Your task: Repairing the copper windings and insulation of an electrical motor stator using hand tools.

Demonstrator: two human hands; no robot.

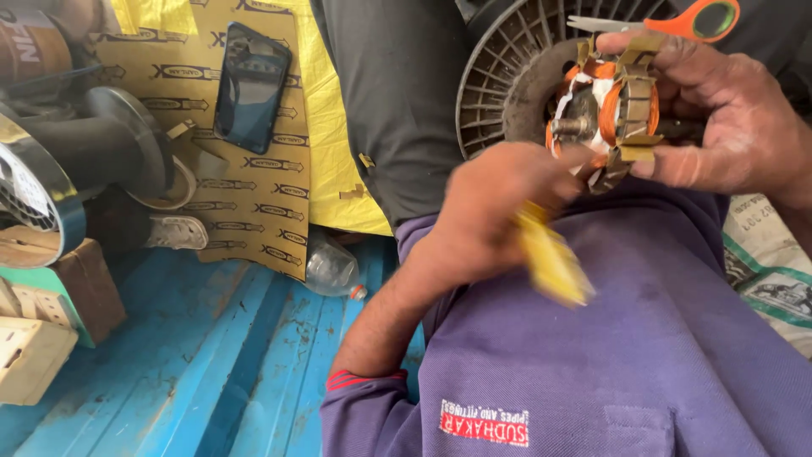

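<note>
Lying at upper left on yellow printed sheet [254,211]: black phone [250,87]. Below it, toward centre, clear plastic bottle [330,267] on blue floor [211,364], contents impossible to tell. At centre, left hand [495,207] closed around blurred yellow strip [554,262]. At upper right, right hand [719,114] gripping copper-wound motor stator [609,110], orange-handled scissors [677,21] above

A blue painted floor [211,355] of ribbed boards, scuffed and worn, fills the lower left. Yellow printed sheeting [254,182] lies over it, with a dark phone [251,87] resting on top. Wooden blocks [34,338] sit at the left edge. Daylight is soft and even.
</note>
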